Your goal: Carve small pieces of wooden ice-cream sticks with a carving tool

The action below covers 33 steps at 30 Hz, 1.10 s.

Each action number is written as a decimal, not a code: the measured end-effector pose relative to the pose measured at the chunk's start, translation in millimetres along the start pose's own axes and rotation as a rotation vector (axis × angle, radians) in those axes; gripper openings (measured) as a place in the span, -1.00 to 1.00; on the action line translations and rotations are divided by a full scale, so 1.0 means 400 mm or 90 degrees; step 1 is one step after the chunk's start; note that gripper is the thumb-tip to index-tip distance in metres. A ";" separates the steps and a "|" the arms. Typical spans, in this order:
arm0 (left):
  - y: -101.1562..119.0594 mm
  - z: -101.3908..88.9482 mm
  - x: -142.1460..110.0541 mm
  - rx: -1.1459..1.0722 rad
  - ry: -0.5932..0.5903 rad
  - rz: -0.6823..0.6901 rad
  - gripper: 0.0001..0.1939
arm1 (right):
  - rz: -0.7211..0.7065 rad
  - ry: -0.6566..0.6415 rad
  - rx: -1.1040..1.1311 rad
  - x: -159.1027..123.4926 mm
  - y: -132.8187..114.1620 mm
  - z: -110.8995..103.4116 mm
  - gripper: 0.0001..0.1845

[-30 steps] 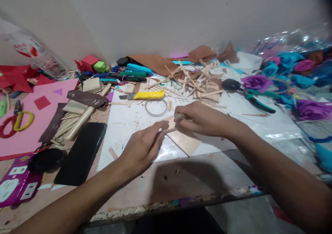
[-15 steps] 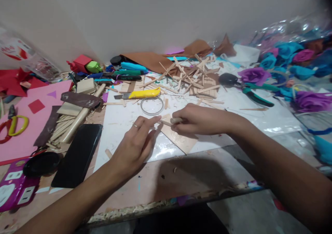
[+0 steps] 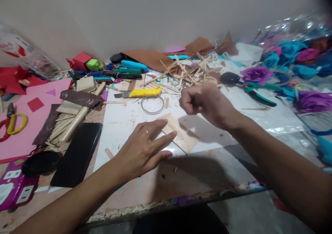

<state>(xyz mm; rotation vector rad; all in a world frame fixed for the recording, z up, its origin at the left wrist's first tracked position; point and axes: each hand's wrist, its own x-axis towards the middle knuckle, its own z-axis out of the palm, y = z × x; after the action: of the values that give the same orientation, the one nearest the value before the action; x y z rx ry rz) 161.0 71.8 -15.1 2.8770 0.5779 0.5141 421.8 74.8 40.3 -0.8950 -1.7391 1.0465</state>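
A flat pale wooden piece lies on a white sheet, with a thin wooden strip on top of it. My left hand is open, fingers spread, its fingertips at the left edge of that wooden piece. Raised above the sheet, beyond the right side of the piece, my right hand is closed with curled fingers and slightly blurred. Whatever it grips is hidden by the fingers. A clear ring-shaped roll of tape and a yellow utility knife lie just past my left hand.
Loose craft sticks are heaped at the back. Green-handled pliers and purple and blue paper flowers lie on the right. A black phone, scissors and pink sheet occupy the left.
My right hand has lifted up and to the right, away from the wooden piece, and the pale stick-like thing it held no longer shows. My left fingers have spread out and shifted slightly nearer me.
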 end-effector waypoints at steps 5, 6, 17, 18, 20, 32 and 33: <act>-0.005 0.003 0.008 -0.001 -0.026 0.054 -0.45 | 0.009 -0.019 0.362 0.007 -0.002 0.019 -0.13; -0.005 0.004 0.009 -0.005 -0.034 0.065 -0.42 | 0.006 -0.023 0.398 0.009 0.001 0.023 -0.13; -0.004 0.007 0.020 -0.046 -0.077 0.094 -0.34 | 0.100 0.047 0.429 -0.011 0.045 0.101 -0.16; -0.004 0.007 0.021 -0.049 -0.078 0.093 -0.34 | 0.102 0.060 0.429 -0.014 0.043 0.106 -0.18; -0.003 0.006 0.022 -0.056 -0.078 0.090 -0.35 | 0.105 0.091 0.433 -0.020 0.037 0.113 -0.21; -0.005 0.009 0.021 -0.083 -0.070 0.091 -0.42 | 0.118 0.067 0.387 -0.027 -0.004 0.098 -0.25; -0.004 0.010 0.021 -0.081 -0.074 0.091 -0.42 | 0.118 0.061 0.395 -0.024 -0.010 0.094 -0.24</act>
<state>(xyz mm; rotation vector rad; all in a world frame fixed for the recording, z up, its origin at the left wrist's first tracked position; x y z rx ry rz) 169.1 76.5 -16.5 2.8171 0.3111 0.3854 389.8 54.5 31.4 -0.6939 -1.1529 1.5233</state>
